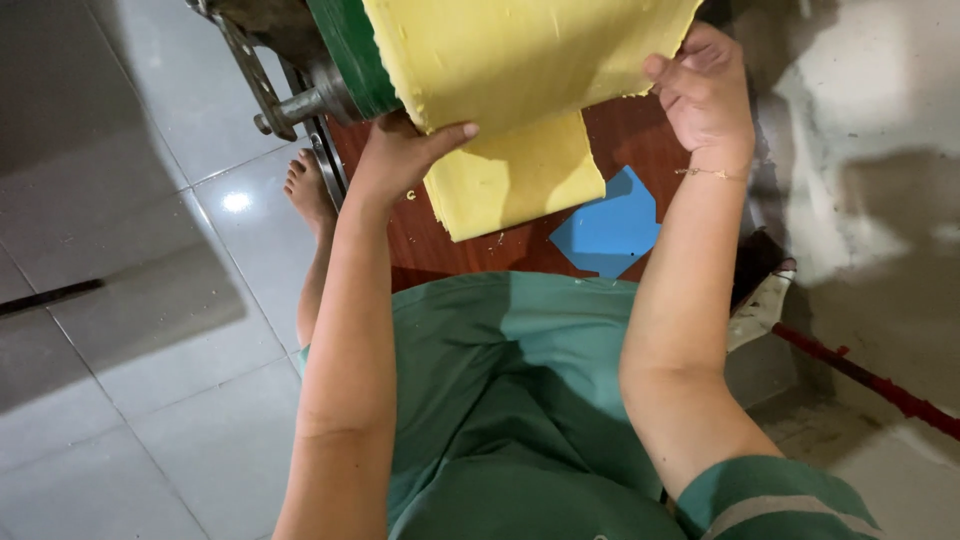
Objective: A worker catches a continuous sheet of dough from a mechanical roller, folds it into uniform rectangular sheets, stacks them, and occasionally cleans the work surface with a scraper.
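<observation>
Seen from above, a wide yellow dough sheet [520, 60] hangs off a green roller [350, 55] just ahead of both hands, its long axis running away from the person and down onto a reddish-brown table [625, 130]. The left hand [400, 150] grips the sheet's left edge, thumb on top, and the right hand [705, 95] pinches its right edge, both equally near. A flat blue angular card [608, 228], unmarked, lies on the table beside the sheet's lower end.
</observation>
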